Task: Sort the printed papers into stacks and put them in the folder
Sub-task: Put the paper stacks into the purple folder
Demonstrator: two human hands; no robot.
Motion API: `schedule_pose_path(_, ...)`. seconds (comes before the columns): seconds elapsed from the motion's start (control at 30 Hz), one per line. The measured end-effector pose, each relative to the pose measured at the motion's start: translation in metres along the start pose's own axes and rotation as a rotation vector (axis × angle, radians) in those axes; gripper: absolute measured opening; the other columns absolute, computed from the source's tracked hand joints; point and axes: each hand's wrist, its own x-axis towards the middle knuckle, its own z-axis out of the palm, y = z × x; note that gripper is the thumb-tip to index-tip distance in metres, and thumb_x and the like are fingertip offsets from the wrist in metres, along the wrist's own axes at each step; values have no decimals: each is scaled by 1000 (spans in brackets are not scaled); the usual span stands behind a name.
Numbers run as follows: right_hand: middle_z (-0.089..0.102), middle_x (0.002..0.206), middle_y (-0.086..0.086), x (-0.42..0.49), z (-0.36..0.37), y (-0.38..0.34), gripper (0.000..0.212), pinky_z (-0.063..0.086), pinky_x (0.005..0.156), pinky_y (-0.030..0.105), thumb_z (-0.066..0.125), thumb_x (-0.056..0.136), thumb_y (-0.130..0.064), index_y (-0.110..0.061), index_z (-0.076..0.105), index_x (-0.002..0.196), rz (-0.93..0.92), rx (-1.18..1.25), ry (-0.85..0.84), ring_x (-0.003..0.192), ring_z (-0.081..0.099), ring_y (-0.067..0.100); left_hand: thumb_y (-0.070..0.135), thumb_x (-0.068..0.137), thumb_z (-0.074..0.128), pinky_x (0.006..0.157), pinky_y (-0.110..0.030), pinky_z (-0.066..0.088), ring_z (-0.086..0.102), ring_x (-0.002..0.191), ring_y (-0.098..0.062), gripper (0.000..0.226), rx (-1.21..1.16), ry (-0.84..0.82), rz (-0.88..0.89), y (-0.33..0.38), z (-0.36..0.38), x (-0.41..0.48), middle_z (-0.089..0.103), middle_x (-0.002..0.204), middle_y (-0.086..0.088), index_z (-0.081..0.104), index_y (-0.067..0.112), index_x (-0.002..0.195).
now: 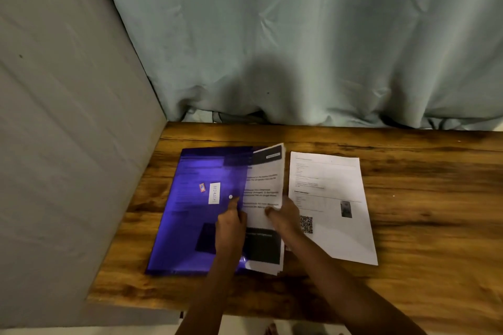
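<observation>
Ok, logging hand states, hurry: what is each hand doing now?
Left hand: at the purple folder, grip cannot be told.
Right hand: grips the paper stack.

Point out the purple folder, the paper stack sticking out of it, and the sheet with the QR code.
purple folder (187,215): head view, bare cover left of the labels.
paper stack (265,179): head view, white printed top page.
QR-code sheet (337,236): head view, blank lower area.
</observation>
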Motion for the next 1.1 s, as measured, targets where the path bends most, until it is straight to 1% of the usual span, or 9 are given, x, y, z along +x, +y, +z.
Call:
schedule_pose_path(0.07,56,128,10,2,11,-5,30,51,87,33,53,95,-16,-9,46,124,19,33,-48,117,55,26,16,100,47,80,-27,51,55,88,-12,41,-15,0,9,0,0,0,62,114,-11,40,15,140)
schedule_pose_path(0.13,53,128,12,5,21,-8,30,52,83,30,46,99,-19,-8,39,126,28,109,-54,116,55,26,15,99,48,83,-28,52,60,96,-17,41,-22,6,6,-1,-1,0,61,117,-11,40,15,140)
schedule_pose_path(0.23,54,124,12,5,26,-6,29,48,74,18,42,99,-12,-10,44,128,-16,165,71,113,56,25,14,99,48,85,-31,53,62,103,-23,44,-16,-2,4,0,-1,1,60,119,-12,39,15,142)
schedule_pose_path(0.3,56,123,11,5,26,-5,32,48,78,22,42,98,-7,-10,48,129,-21,117,84,112,57,25,15,99,47,86,-31,53,62,103,-23,44,-7,-12,3,0,-2,1,60,120,-11,38,15,143)
schedule_pose_path(0.47,60,125,9,16,36,-6,36,53,88,35,45,96,-7,-14,54,130,57,91,-92,111,59,26,14,99,47,83,-26,53,60,98,-15,43,-28,-14,11,-1,-4,1,59,120,-9,39,16,141)
schedule_pose_path(0.6,62,123,9,23,42,-9,30,52,75,23,46,98,-12,-12,55,127,68,72,-280,102,61,21,13,99,48,75,-19,47,51,87,-6,44,-31,-18,12,-3,-4,1,59,112,-7,40,15,141)
schedule_pose_path(0.8,65,112,6,19,38,-6,35,45,75,11,51,92,1,-8,60,126,-105,30,7,103,63,18,14,99,47,82,-26,53,56,89,-9,43,-11,-52,13,-4,-3,2,60,109,-6,41,17,141)
schedule_pose_path(0.97,64,123,13,28,44,-12,38,40,85,13,56,90,0,-6,58,128,-85,-24,-80,111,61,21,14,99,47,73,-18,43,54,84,-7,42,-5,-50,14,-3,-5,1,59,104,-4,42,14,141)
schedule_pose_path(1.1,60,129,10,33,45,-13,37,40,95,19,53,95,-7,-10,56,131,-103,-134,-202,118,57,23,16,99,48,85,-25,47,58,99,-15,44,-9,-60,0,-4,-5,2,61,119,-9,41,16,143)
